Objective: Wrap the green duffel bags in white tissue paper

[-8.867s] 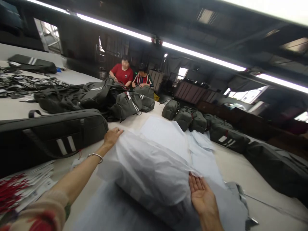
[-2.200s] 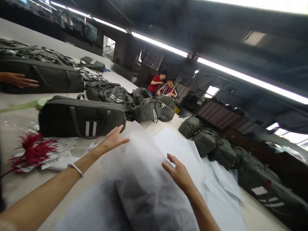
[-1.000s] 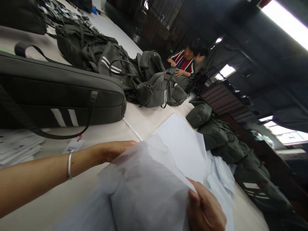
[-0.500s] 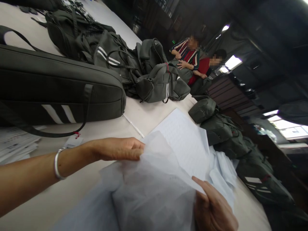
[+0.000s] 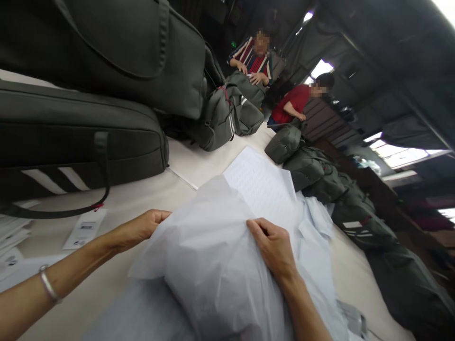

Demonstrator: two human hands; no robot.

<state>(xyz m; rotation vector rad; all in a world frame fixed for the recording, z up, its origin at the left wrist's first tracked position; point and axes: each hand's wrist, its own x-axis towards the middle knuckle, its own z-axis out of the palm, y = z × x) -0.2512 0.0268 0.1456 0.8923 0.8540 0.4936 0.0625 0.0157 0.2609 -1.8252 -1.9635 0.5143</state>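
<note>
A translucent whitish plastic bag [image 5: 213, 251] spreads in front of me, bulging in its lower part; what is inside cannot be made out. My left hand [image 5: 151, 225], with a silver bangle on the wrist, pinches its left edge. On the other side, my right hand [image 5: 273, 244] has thumb and fingers closed on the bag's upper right edge. Beyond it lies a flat stack of white plastic bags [image 5: 261, 177], with crumpled plastic [image 5: 314, 227] to the right. A white tag [image 5: 85, 228] rests near my left forearm.
Dark green bags stand at left: one with two white stripes [image 5: 78, 132], another [image 5: 117, 52] behind it. A row of green bags [image 5: 320, 184] lines the table's right edge. Papers [image 5: 14, 237] lie at left. One person in stripes [image 5: 254, 59] and one in red [image 5: 293, 104] work farther back.
My hands now hold the plastic bag wider and flatter, the right hand raised to its upper edge. A large dark green bag has come into view at upper left.
</note>
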